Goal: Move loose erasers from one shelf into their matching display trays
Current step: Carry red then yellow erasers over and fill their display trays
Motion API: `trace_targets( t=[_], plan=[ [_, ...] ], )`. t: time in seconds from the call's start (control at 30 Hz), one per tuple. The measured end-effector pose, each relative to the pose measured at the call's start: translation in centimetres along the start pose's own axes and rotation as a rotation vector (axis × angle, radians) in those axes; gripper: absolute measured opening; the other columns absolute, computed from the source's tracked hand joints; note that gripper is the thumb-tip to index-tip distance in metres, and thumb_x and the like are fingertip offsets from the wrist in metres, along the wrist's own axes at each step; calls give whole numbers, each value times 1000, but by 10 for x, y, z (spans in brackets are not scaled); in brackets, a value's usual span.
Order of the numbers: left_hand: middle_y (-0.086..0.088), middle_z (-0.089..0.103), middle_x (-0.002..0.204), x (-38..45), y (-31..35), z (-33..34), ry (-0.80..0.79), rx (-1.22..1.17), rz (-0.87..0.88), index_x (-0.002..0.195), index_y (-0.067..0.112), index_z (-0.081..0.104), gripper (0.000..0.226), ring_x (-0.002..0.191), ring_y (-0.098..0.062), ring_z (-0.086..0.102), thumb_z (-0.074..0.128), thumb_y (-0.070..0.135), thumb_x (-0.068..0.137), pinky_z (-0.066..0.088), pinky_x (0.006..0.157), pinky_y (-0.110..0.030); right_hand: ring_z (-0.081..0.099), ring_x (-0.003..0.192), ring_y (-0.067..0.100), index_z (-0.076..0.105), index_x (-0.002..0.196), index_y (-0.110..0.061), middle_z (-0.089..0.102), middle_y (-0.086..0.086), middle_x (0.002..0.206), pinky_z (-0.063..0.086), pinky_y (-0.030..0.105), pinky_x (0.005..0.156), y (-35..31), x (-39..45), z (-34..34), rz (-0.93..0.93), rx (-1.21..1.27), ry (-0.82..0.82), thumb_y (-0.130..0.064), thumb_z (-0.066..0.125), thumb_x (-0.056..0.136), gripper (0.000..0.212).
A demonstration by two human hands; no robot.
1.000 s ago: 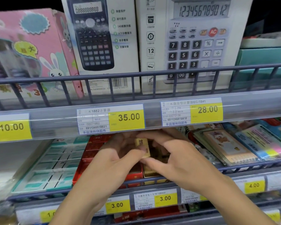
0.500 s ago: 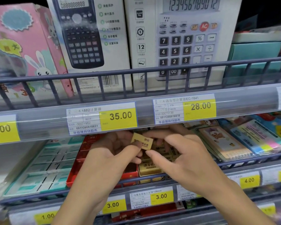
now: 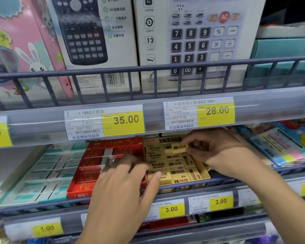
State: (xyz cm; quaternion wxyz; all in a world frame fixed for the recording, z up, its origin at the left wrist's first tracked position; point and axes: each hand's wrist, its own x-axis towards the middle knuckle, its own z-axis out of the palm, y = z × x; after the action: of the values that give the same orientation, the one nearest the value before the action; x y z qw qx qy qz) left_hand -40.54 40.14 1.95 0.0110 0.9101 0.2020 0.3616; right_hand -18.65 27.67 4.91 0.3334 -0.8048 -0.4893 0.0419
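Now right hand point(image 3: 217, 152) pinches a flat yellow eraser point(image 3: 179, 148) (rectangular); left hand point(image 3: 128, 184) fingers spread on yellow tray point(image 3: 205, 173).

The right hand point(image 3: 218, 152) is pinching a yellow 2B eraser point(image 3: 179, 148) over the back of the yellow eraser tray point(image 3: 203, 170), while the left hand point(image 3: 128, 187) is resting fingers on the tray's front-left erasers beside the red eraser tray point(image 3: 93, 166).

Price rail point(image 3: 148, 118) overhangs yellow tray point(image 3: 205, 175); front rail point(image 3: 218, 182) low.
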Motion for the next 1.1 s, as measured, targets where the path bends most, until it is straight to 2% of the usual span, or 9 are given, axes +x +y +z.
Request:
trace_targets(
  t=[0.13, 0.3, 0.53, 0.6, 0.7, 0.83, 0.9, 1.0, 1.1],
  plan=[
    [5, 64, 77, -3, -1, 5, 21, 42, -4, 88, 28, 78, 39, 61, -23, 61, 46, 48, 95, 38, 62, -32, 60, 83, 1, 68, 95, -49, 63, -22, 87, 49, 20, 76, 1, 12, 8, 0, -85, -105, -37, 67, 91, 12],
    [6, 65, 75, -4, 3, 6, 42, 59, 1, 88, 26, 77, 38, 62, -22, 61, 45, 44, 96, 38, 66, -33, 60, 80, -3, 69, 96, -51, 56, -34, 88, 42, 5, 65, -3, 21, 13, -13, -159, -133, -40, 66, 91, 13],
    [11, 49, 66, -6, 5, 6, 43, 75, -4, 86, 24, 74, 36, 56, -19, 53, 44, 41, 97, 32, 64, -31, 55, 86, -7, 66, 92, -56, 53, -33, 94, 41, 10, 70, -4, 20, 12, -26, -144, -161, -48, 66, 89, 9],
    [13, 41, 66, -6, 6, 4, 35, 70, -12, 85, 23, 73, 36, 54, -19, 51, 44, 41, 98, 33, 63, -31, 50, 84, -9, 63, 103, -55, 52, -32, 101, 37, 9, 67, -8, 14, 11, -30, -199, -146, -54, 61, 89, 13],
    [10, 50, 69, -7, 5, -1, 0, 20, -17, 92, 21, 75, 30, 60, -21, 55, 52, 37, 103, 36, 64, -33, 52, 104, 1, 57, 120, -46, 54, -24, 116, 41, 20, 81, -20, -4, 13, -70, -281, -1, -52, 57, 92, 28],
    [8, 59, 92, -17, 4, -17, 8, -188, -42, 110, 19, 72, 21, 87, -17, 51, 57, 32, 102, 42, 79, -37, 58, 72, 1, 63, 103, -33, 63, -19, 80, 48, 23, 59, -49, -50, 15, -104, 30, 205, -42, 60, 92, 15],
    [13, 61, 102, -26, 6, -28, 19, -312, -43, 114, 22, 70, 21, 97, -11, 50, 55, 33, 104, 44, 83, -33, 58, 73, 7, 65, 103, -32, 64, -10, 86, 50, 21, 64, -64, -80, 21, -113, 274, 248, -31, 64, 93, 10],
    [24, 61, 102, -52, 9, -37, -40, -557, -60, 112, 34, 67, 18, 95, -2, 59, 54, 40, 101, 49, 72, -19, 59, 79, 16, 66, 107, -33, 63, -4, 90, 51, 23, 68, -71, -132, 41, -40, 505, 232, -25, 65, 95, 15],
    [25, 68, 102, -92, 7, -22, -264, -866, -202, 104, 46, 68, 9, 94, -1, 65, 60, 45, 101, 48, 72, -9, 59, 77, 20, 68, 106, -32, 63, 3, 89, 49, 20, 66, -60, -190, 74, 106, 605, 247, -28, 65, 94, 13]
  ],
)
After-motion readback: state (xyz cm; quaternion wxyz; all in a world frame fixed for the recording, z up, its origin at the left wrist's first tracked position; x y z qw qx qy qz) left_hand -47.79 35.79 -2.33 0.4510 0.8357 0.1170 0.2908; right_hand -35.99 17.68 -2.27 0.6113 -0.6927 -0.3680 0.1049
